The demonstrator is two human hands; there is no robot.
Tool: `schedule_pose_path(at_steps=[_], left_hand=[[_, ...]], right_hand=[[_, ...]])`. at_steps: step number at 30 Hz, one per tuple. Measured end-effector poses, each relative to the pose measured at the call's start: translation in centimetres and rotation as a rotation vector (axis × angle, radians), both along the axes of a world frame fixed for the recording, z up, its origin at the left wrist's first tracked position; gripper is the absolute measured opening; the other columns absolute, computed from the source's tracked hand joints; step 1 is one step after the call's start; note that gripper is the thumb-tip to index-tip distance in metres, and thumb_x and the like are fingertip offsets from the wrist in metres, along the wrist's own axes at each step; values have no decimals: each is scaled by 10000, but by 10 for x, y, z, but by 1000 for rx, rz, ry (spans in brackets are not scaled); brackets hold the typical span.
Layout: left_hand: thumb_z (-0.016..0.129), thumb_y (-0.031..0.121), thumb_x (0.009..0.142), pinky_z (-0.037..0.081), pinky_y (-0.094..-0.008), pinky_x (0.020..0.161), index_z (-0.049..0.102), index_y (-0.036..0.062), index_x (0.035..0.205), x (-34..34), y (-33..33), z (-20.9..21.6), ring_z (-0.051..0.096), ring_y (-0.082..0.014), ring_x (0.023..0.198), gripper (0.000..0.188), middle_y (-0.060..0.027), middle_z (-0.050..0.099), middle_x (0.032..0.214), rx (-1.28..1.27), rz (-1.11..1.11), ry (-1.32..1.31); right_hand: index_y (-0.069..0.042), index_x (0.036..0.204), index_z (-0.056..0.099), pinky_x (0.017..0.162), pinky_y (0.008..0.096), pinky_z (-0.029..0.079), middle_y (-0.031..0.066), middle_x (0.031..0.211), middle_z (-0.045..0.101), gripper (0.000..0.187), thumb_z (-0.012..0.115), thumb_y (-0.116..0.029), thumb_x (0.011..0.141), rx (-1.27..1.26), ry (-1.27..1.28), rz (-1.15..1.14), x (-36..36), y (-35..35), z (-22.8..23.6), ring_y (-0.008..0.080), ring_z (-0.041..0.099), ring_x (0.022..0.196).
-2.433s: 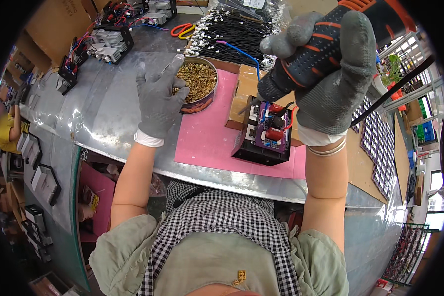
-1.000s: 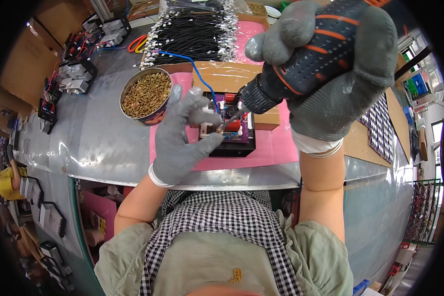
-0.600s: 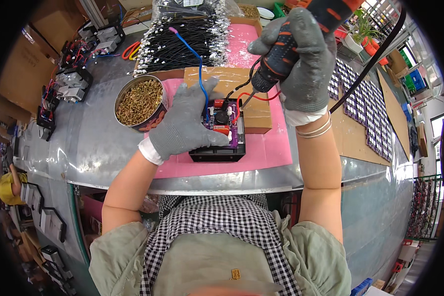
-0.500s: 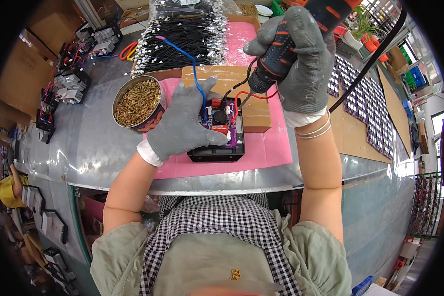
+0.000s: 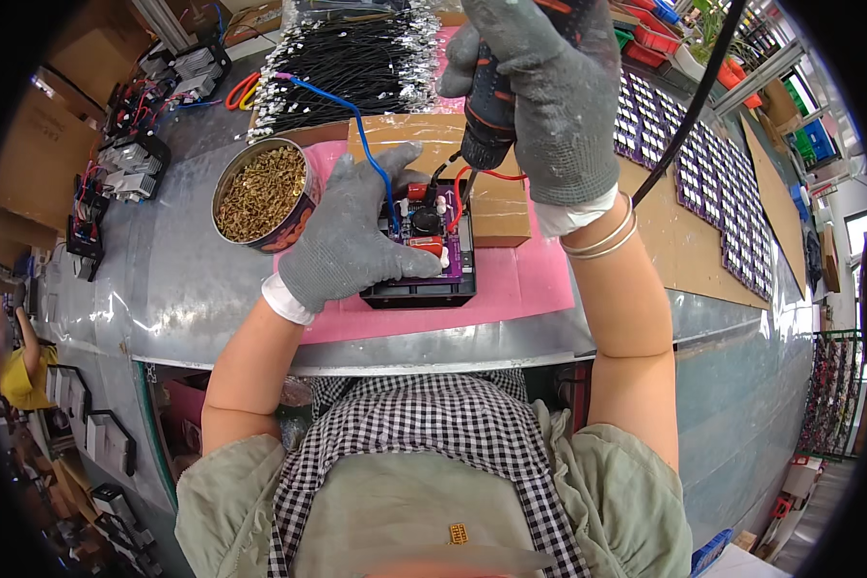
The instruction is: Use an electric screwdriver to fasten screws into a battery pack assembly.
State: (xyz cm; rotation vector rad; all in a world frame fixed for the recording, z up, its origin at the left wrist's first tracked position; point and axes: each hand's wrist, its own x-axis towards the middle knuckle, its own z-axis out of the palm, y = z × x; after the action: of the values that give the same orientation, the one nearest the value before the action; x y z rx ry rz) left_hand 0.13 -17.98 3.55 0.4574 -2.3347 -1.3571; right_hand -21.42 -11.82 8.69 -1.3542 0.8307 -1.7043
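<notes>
My left hand point(image 5: 342, 236), in a grey work glove, grips the left side of a black case point(image 5: 419, 301), its thumb over the front of a purple circuit board point(image 5: 441, 274) inside. Red cylindrical parts and a round black coil sit on the board. A blue wire point(image 5: 364, 135) rises from it past my left fingers, and a red wire point(image 5: 456, 197) loops at its right. My gloved right hand point(image 5: 564, 106) is closed around a black and orange power screwdriver point(image 5: 491, 120), held nearly upright with its nose down over the board's right side. The bit's tip is hard to make out.
A round tin point(image 5: 303, 207) of small brass-coloured screws stands left of my left hand. Behind the case lie a cardboard box point(image 5: 501, 217) and a heap of black cables point(image 5: 356, 77). Rows of purple boards point(image 5: 703, 193) lie right, below a hanging black cord point(image 5: 689, 116). Pink foam point(image 5: 520, 289) lies underneath.
My right hand has moved left and a little farther away, and the screwdriver now stands more upright. My left hand keeps its grip on the case.
</notes>
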Motion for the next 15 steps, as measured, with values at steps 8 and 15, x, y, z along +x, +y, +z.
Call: schedule_pose_path(at_steps=[8, 15], left_hand=[[735, 238, 819, 300, -512, 1125, 719, 146, 1162, 82, -107, -6, 582, -316, 1153, 355, -117, 672, 1215, -622, 402, -474], [677, 273, 878, 233, -563, 1124, 720, 147, 942, 112, -116, -44, 623, -253, 1087, 148, -68, 700, 1123, -777, 658, -418]], right_hand=[[-53, 1247, 531, 578, 272, 523, 31, 723, 607, 436, 709, -318, 949, -34, -78, -527, 47, 25, 76, 139, 619, 612], [-2, 1421, 401, 553, 292, 505, 44, 700, 576, 671, 637, -436, 968, -566, -444, 137, 62, 2, 77, 155, 589, 572]])
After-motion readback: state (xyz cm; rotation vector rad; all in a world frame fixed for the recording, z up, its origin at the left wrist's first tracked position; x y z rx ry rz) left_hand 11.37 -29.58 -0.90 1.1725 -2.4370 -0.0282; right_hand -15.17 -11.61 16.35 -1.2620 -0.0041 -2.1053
